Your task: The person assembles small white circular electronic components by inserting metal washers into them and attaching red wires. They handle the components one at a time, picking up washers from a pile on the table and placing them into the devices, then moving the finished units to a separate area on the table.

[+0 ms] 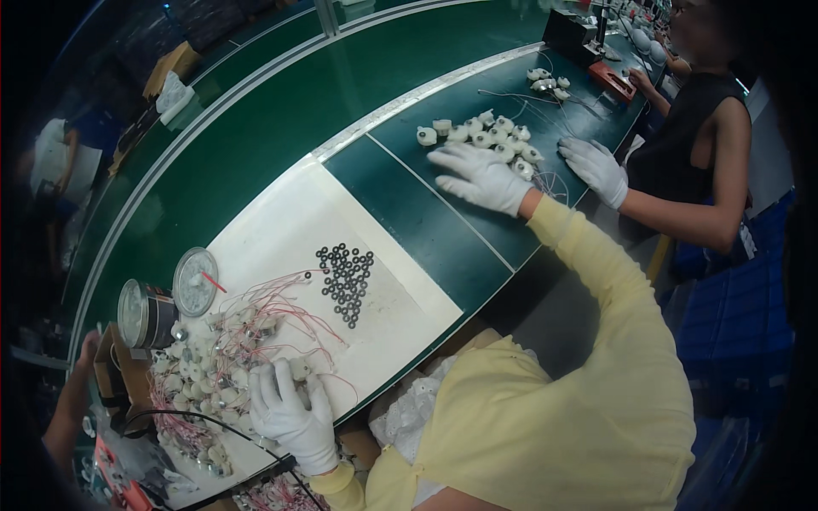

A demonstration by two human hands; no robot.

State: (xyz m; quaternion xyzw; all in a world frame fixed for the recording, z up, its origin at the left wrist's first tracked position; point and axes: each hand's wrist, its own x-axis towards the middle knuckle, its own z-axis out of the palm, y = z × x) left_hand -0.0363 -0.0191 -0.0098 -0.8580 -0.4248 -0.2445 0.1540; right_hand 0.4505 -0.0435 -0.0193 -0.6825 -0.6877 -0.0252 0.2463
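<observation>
My left hand (294, 415), in a white glove, is at the near edge of a heap of small white motors with pink wires (226, 366). Its thumb and fingers close about one small white motor (300, 369), partly hidden by the fingers. To the right, my right hand (481, 177), also gloved, reaches out flat with fingers spread over the green table. Just beyond it stands a group of small white motors (503, 134), with its fingers beside the nearest ones. I see nothing held in that hand.
Black rings (347, 281) lie scattered on a white sheet (298, 209). An open tin (145, 313) and a round lid (195, 281) stand beyond the heap. A co-worker's gloved hand (595, 170) rests close to my right hand. A black cable (209, 417) crosses the near left.
</observation>
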